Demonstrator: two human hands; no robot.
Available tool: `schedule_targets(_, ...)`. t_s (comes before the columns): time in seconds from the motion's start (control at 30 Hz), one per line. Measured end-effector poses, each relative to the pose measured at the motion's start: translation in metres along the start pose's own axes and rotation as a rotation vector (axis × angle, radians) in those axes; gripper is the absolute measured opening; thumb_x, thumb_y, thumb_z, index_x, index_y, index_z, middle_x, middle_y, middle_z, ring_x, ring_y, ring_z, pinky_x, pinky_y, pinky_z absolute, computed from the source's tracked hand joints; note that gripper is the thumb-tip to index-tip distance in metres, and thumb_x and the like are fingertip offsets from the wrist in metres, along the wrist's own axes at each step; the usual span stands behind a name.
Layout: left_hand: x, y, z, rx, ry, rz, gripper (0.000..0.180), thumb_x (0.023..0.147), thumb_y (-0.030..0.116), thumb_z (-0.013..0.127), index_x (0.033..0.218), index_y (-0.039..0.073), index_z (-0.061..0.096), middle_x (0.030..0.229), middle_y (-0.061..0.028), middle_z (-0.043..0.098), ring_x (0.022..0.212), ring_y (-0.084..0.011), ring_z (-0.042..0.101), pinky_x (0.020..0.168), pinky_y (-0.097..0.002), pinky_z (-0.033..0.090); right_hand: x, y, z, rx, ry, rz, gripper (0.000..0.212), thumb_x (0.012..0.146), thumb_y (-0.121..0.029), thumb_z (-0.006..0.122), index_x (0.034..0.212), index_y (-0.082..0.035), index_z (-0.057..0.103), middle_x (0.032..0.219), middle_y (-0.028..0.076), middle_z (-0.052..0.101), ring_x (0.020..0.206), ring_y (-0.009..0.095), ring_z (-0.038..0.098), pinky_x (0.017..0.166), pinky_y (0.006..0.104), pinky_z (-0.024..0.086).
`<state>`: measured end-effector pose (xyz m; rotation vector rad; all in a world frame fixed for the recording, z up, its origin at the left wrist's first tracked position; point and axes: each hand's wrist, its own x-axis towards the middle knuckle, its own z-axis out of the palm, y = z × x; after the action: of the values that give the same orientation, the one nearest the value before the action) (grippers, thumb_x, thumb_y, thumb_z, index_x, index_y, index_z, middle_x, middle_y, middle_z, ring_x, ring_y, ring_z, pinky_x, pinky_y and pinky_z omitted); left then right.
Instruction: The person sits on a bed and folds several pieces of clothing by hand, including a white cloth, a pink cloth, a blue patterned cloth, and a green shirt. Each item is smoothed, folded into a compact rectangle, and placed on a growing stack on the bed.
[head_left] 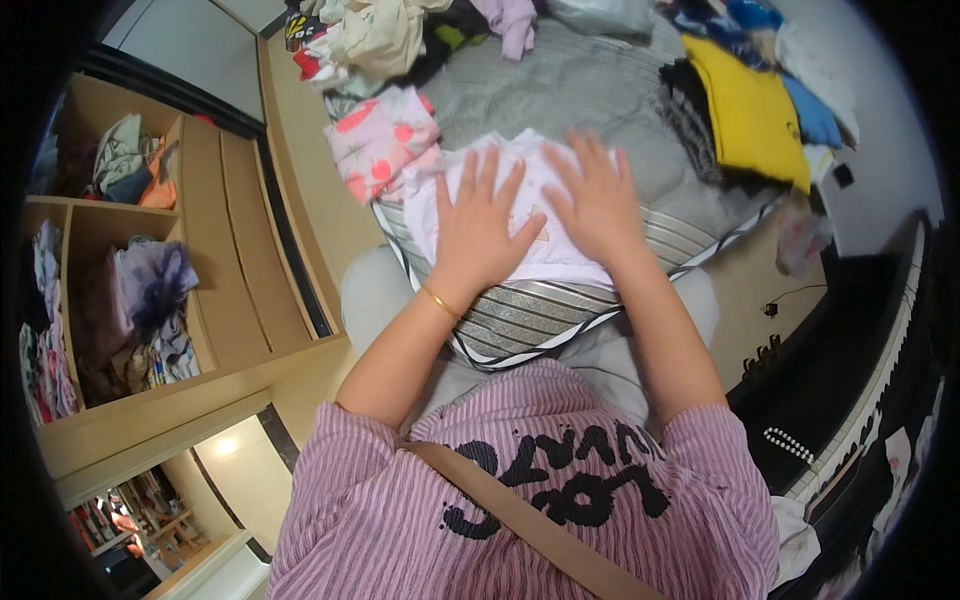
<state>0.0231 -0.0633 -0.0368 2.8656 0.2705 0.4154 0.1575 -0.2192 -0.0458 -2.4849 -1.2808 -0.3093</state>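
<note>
A white garment (558, 262), perhaps a small shirt, lies spread near the front corner of the bed. On its left part my left hand (482, 225) rests flat with the fingers spread. My right hand (598, 205) is over its right part, fingers stretched out and slightly smeared by motion. Both palms face down, and neither hand grips the cloth. A folded pink cloth with red fruit shapes (385, 143) touches the white garment at its far left.
The bed has a grey cover (590, 90) and a striped mattress side (530, 318). A heap of clothes (375, 40) lies at the far left. Folded clothes, among them a yellow one (745, 110), are stacked at the right. A wooden wardrobe (235, 240) with clothes stands left.
</note>
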Motion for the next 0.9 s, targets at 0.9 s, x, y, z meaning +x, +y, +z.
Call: schedule_targets(0.9,0.023,-0.036,-0.002,-0.862,0.120,-0.179,0.046,0.099,0.033,0.070,0.132,0.002,0.067,0.112,-0.0163,0.073,0.097,-0.0245,0.069,0.089,-0.0390,0.054,-0.006,-0.066,-0.034,0.672,-0.080,0.096,0.077,0.081,0.003,0.064,0.155,-0.004,0.043,0.125,0.020,0.058,0.106,0.035,0.061,0.090,0.0415,0.053)
